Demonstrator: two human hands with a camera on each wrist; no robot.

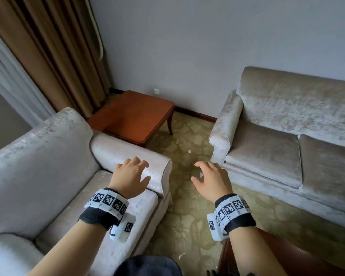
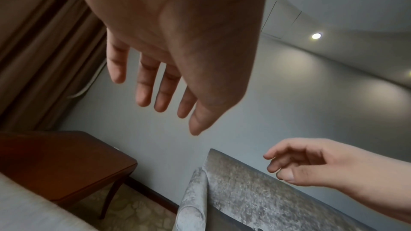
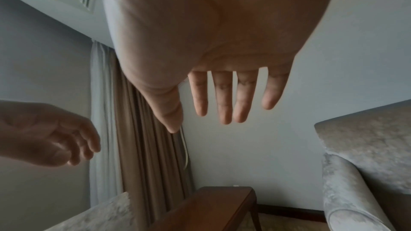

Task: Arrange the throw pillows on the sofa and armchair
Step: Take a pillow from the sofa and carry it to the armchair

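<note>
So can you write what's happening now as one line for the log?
left hand: open, over armchair armrest | right hand: open, above carpet | sofa: no pillows visible | pillows: none in view

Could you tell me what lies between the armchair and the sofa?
In the head view, patterned carpet separates armchair from sofa; a wooden side table fills the corner.

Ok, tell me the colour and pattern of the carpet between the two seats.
Pale yellow-green carpet with a faint floral pattern, clearest in the head view.
</note>
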